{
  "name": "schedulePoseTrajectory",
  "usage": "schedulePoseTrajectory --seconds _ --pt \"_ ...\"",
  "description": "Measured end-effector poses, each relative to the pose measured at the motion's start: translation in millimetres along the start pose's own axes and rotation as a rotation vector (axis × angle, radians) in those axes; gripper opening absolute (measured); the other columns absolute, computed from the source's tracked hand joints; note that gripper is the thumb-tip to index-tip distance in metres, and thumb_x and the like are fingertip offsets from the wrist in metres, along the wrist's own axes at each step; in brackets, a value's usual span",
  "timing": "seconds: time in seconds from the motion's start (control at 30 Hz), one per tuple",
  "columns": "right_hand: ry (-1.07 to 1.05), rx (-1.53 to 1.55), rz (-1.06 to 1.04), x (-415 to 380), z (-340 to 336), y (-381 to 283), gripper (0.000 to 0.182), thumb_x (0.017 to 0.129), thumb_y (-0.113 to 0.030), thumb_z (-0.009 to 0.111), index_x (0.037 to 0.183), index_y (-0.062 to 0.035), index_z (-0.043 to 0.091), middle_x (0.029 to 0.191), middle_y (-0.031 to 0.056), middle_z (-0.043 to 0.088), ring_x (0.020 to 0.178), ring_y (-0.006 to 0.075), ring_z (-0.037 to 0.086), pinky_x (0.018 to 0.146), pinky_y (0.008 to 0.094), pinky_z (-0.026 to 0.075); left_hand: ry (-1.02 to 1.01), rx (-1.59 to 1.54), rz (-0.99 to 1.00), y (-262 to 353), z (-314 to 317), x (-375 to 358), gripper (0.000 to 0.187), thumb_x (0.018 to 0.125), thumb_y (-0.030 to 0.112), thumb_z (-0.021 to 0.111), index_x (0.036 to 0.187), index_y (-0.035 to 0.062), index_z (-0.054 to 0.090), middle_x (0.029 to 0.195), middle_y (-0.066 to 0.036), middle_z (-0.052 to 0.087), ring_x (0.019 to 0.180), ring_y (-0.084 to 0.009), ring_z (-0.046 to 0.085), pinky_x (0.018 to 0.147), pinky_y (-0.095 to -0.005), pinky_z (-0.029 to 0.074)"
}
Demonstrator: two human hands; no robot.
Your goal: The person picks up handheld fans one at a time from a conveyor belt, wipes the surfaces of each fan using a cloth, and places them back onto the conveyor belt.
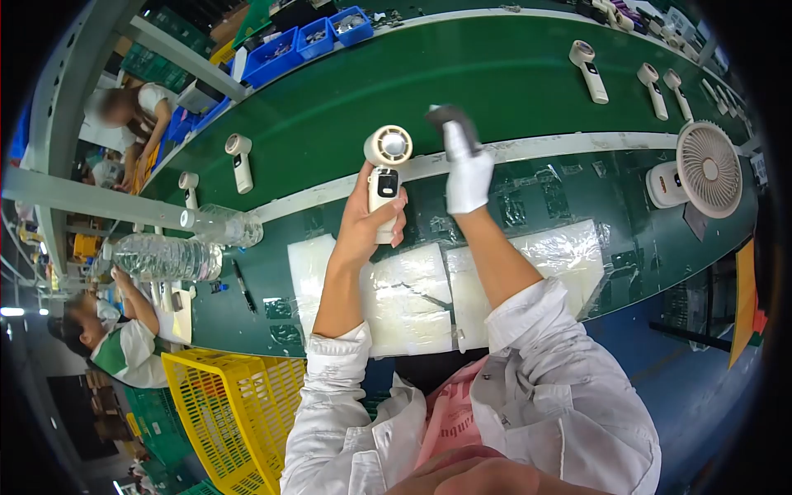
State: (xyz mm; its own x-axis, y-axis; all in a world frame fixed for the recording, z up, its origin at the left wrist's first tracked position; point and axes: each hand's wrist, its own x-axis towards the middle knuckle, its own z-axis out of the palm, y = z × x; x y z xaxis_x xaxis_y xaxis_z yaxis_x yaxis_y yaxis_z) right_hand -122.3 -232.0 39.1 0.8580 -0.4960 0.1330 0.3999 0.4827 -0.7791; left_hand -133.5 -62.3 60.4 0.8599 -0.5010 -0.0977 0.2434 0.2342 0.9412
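My left hand (369,213), bare, is wrapped round the handle of a cream handheld fan (384,183). The fan stands upright with its round head up and a dark panel with a button facing me. To its right is my right hand (469,180) in a white glove, raised over the pale strip along the bench. Its fingers are closed on a dark grey flat thing (459,130), blurred by motion, whose kind I cannot tell. Below both hands, white foam sheets (410,301) under clear film lie on the green bench (569,194).
Several handheld fans lie on the green belt (487,78), one (239,163) at left and another (589,73) at right. A desk fan (708,172) stands far right. Water bottles (165,256), a pen (244,286) and a yellow crate (216,412) are at left. Two people work there.
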Motion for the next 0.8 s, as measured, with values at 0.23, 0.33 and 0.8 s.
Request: schedulePoseTrajectory --seconds 0.23,0.33,0.8 --pt "-0.438 -0.777 -0.690 -16 3 7 0.028 0.090 -0.012 0.070 0.117 -0.0103 0.073 0.129 0.0070 0.068 0.131 0.0355 0.054 0.113 0.0482 0.039 -0.029 -0.145 -0.132 -7 6 -4 0.055 0.089 -0.003 0.058 0.139 0.0073 0.037 0.087 -0.009 0.056 0.057 -0.0158 0.054 0.042 -0.0325 0.045" --pt "-0.481 -0.760 -0.660 -11 2 9 0.025 0.092 -0.014 0.067 0.116 -0.0106 0.073 0.131 0.0078 0.067 0.131 0.0369 0.053 0.115 0.0504 0.034 -0.008 -0.206 -0.126 -11 4 1 0.047 0.089 -0.003 0.058 0.132 0.0073 0.041 0.089 -0.007 0.056 0.058 -0.0148 0.053 0.042 -0.0316 0.043" --pt "-0.422 -0.547 -0.362 -16 -2 16 0.030 0.099 -0.020 0.059 0.123 -0.0064 0.072 0.136 0.0137 0.064 0.139 0.0342 0.044 0.117 0.0430 0.030 -0.038 -0.246 -0.117 -7 11 1 0.055 0.089 -0.002 0.060 0.138 0.0108 0.039 0.088 -0.006 0.055 0.056 -0.0138 0.049 0.040 -0.0293 0.038"
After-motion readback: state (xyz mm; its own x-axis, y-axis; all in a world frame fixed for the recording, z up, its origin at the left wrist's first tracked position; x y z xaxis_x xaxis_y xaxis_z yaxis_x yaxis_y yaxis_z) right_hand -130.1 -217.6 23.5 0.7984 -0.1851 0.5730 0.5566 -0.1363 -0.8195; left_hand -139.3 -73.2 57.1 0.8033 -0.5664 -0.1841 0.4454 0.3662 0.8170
